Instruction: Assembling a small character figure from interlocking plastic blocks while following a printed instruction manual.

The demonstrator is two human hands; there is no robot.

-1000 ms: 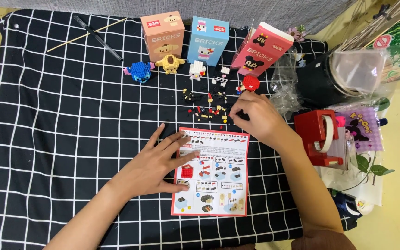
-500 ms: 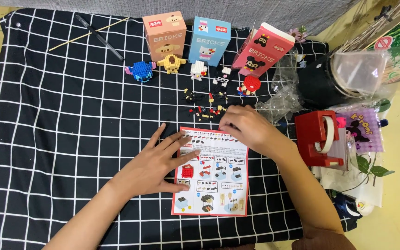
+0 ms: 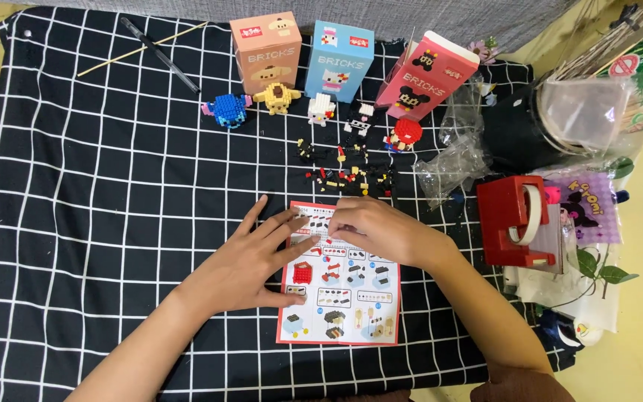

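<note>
In the head view, the left hand (image 3: 251, 260) lies flat and wide on the red-edged paper picture guide (image 3: 340, 275), and should press steady while the curled right hand (image 3: 373, 227), contents unseen, works at its twelve o'clock edge.

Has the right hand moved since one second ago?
Yes. The right hand has come back toward the person, from the loose small bricks down onto the top edge of the instruction sheet, beside the left hand.
</note>
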